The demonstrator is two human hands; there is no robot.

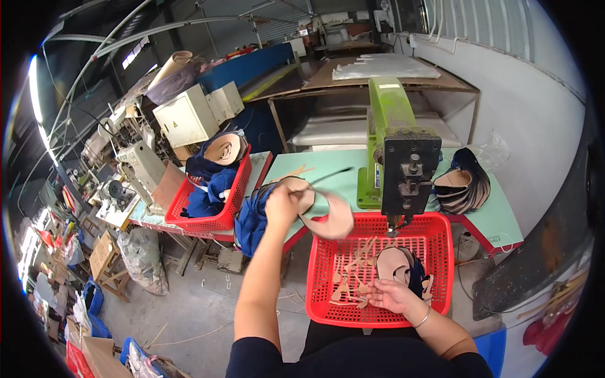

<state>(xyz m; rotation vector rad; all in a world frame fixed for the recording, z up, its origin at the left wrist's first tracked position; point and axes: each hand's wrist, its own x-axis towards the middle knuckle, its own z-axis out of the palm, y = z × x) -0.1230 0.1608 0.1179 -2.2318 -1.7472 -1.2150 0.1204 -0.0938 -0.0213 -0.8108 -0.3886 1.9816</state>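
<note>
My left hand [283, 205] is closed around a curved beige cut piece [334, 217], which looks like a shoe-upper part and is smeared by motion. Under that hand lies a pile of dark blue pieces [247, 220] at the table edge. My right hand [394, 296] is palm up with fingers loosely stretched, over a red plastic basket [315, 283] on my lap. Just beyond its fingers, a few layered beige and dark pieces [394, 259] rest in the basket. Thin beige offcuts [343, 290] are scattered beside them. Above the basket hangs the black head [411, 170] of a green machine [387, 104].
A second red basket [236, 211] with blue and beige pieces stands on the table [340, 162], left. Right of the machine sits a stack of curved dark-edged pieces [463, 183]. Behind is a bench [328, 72] with plastic-wrapped sheets [386, 66]. Sewing machines [140, 164] stand farther left.
</note>
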